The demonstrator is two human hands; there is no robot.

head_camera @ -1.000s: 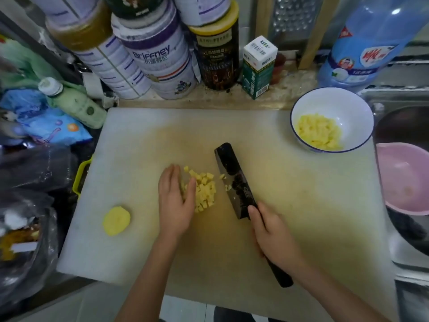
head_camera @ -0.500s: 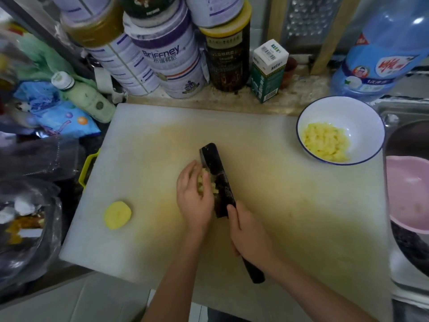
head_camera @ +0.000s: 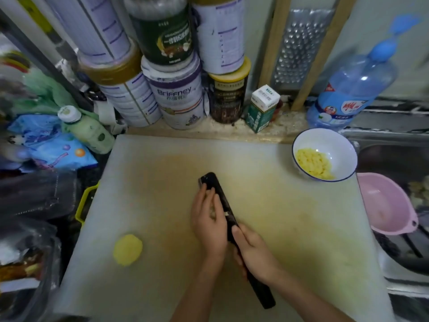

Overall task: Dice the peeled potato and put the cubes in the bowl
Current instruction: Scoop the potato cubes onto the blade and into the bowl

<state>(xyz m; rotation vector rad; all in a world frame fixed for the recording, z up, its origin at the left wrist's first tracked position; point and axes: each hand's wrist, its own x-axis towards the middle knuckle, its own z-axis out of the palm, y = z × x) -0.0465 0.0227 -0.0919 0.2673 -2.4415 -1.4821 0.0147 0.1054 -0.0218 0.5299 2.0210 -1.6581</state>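
On the white cutting board [head_camera: 290,228], my left hand [head_camera: 207,224] presses a small heap of potato cubes [head_camera: 212,212] against the side of a black knife blade [head_camera: 217,189]. The cubes are mostly hidden between palm and blade. My right hand [head_camera: 254,252] grips the knife's black handle, which points towards me. A rounded piece of peeled potato [head_camera: 127,249] lies alone on the board's left side. The white bowl with a blue rim [head_camera: 336,140] stands at the board's far right corner and holds a heap of yellow cubes [head_camera: 313,166].
Stacked cans [head_camera: 178,101], a small green carton [head_camera: 262,108] and a grater [head_camera: 299,47] line the back wall. A blue bottle [head_camera: 352,89] stands behind the bowl. A pink bowl [head_camera: 383,203] sits in the sink at right. Bags and a green bottle [head_camera: 88,129] crowd the left.
The knife has swung left against the loose cubes, and my left hand has closed them in against the blade. The view has tilted upward.
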